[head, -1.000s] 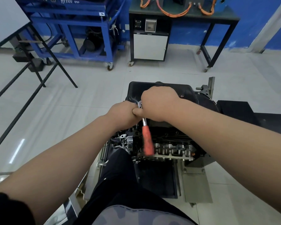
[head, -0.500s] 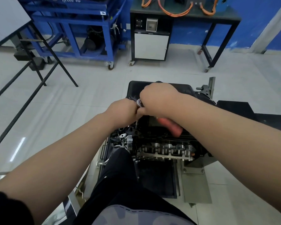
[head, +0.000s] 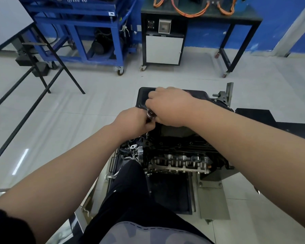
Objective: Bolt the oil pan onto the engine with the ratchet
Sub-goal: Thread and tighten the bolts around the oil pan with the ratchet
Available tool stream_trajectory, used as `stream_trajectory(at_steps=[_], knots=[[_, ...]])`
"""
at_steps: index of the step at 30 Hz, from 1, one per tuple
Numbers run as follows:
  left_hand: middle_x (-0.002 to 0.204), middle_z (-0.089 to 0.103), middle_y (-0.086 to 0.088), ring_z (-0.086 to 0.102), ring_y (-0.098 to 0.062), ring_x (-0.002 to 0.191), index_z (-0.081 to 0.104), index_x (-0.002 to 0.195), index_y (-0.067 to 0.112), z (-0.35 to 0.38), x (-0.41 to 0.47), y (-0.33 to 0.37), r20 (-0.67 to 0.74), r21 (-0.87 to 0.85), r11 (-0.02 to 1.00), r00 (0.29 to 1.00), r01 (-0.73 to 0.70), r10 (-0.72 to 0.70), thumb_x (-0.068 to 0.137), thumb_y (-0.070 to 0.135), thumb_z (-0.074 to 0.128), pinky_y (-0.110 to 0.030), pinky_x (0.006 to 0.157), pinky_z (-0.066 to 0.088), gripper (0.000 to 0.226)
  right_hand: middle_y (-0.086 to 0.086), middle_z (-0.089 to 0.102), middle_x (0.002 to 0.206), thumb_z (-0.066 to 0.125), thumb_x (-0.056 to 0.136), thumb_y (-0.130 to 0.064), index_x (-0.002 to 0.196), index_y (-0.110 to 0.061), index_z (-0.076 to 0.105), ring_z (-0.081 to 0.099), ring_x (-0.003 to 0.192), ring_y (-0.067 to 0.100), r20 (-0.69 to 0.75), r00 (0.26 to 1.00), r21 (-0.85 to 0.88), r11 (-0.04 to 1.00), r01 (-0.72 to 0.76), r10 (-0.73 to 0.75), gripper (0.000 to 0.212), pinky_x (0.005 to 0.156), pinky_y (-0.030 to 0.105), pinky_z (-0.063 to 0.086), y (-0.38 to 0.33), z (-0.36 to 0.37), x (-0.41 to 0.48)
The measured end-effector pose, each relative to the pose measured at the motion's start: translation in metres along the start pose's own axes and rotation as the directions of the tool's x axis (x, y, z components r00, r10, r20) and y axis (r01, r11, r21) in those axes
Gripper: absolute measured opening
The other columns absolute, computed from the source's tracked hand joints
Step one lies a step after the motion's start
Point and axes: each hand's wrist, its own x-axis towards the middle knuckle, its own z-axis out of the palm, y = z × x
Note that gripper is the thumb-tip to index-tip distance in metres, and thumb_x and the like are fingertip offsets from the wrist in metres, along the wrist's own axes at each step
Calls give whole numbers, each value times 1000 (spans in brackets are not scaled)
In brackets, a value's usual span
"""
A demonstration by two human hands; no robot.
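- The oil pan (head: 197, 94) is sat on top of the upturned engine (head: 180, 159). It's black and boxy, and pretty much dead centre of the view.
- The ratchet (head: 150, 113) is parked at the pan's left edge. Only its shiny silver head is seen, poking out between the two hands. The handle is buried under the right hand, so which way it points can't be told.
- The right hand (head: 171, 106) is clamped over the ratchet from above, knuckles up, with the fingers curled down out of sight over the pan.
- The left hand (head: 134, 122) is wrapped tight round the ratchet just under its head, and its thumb side is pushed right up against the right hand. Whether a socket or an extension is in there too can't be made out.
- A dark trouser leg (head: 130, 191) is planted right by the engine's near left corner.
- A grey metal plate (head: 211, 199) is laid on the tiled floor (head: 95, 106) on the near right side of the engine.
- Further back, a blue cart (head: 77, 29) is parked on the left. Beside it is a black workbench (head: 245, 17) with orange cables (head: 190, 13) draped on top and a white cabinet (head: 164, 48) tucked underneath.
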Motion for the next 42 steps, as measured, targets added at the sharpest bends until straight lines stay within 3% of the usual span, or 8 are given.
stream_trajectory(at_steps=[7, 15, 21, 27, 30, 35, 37, 42], knots=[[51, 42, 5, 37, -11, 47, 35, 52, 20, 0, 0, 1, 40, 37, 988, 988, 151, -152, 79, 26, 43, -23, 45, 22, 30, -1, 45, 62, 41, 89, -53, 57, -20, 37, 41, 58, 19, 0, 979, 8, 979, -204, 204, 46, 63, 31, 28, -13, 2, -1], [46, 31, 10, 31, -16, 45, 28, 54, 23, 3, -8, 0, -15, 19, 1000, 1000, -1, 1, 91, 39, 44, -23, 41, 18, 44, 1, 50, 111, 52, 88, -21, 111, -21, 57, 45, 108, 23, -36, 999, -88, 995, 35, -38, 23, 81, 35, 36, -8, -5, -3], [48, 41, 5, 37, -9, 45, 33, 51, 21, 2, -7, -3, 21, 36, 994, 995, 100, -101, 82, 61, 25, -24, 43, 22, 51, -1, 46, 83, 52, 87, -29, 79, -24, 50, 48, 73, 22, -17, 994, -122, 987, -109, 108, 10, 66, 33, 28, -14, -11, 4], [50, 48, 6, 44, -10, 48, 47, 57, 16, 6, -16, -10, 102, -239, 954, 982, 181, -161, 85, 47, 48, -27, 48, 36, 42, -4, 41, 71, 53, 83, -34, 69, -18, 44, 43, 58, 20, -32, 982, -10, 983, -185, 185, 23, 47, 26, 18, -13, -8, 5], [50, 40, 4, 33, -13, 43, 49, 62, 11, 16, -31, -3, 316, -629, 620, 883, 469, -348, 84, 29, 47, -24, 46, 29, 29, -3, 35, 60, 49, 84, -32, 58, -19, 33, 33, 48, 16, -85, 966, 30, 970, -242, 244, 34, 46, 24, 18, -16, -8, 4], [51, 30, 4, 23, -10, 37, 47, 68, 13, 37, -50, 12, 785, -576, -556, 595, 599, -172, 77, 12, 33, -14, 33, 17, 16, -3, 32, 58, 48, 85, -34, 57, -21, 29, 32, 48, 17, -100, 947, 105, 950, -295, 306, 36, 47, 25, 18, -23, -3, 7], [51, 32, 4, 28, -10, 36, 48, 73, 11, 42, -51, 16, 799, -470, -712, 594, 522, -92, 74, 9, 33, -14, 32, 20, 16, -4, 35, 61, 45, 86, -35, 60, -21, 34, 42, 57, 22, -67, 941, 169, 934, -316, 331, 31, 48, 26, 19, -23, 5, 7], [54, 43, 3, 37, -7, 40, 54, 90, 8, 48, -48, 24, 790, -441, -722, 612, 533, -30, 94, 8, 32, -16, 32, 26, 22, -5, 51, 80, 44, 85, -34, 87, -21, 53, 49, 76, 23, 21, 957, 372, 887, -275, 288, 16, 56, 30, 30, -20, 15, 3]])
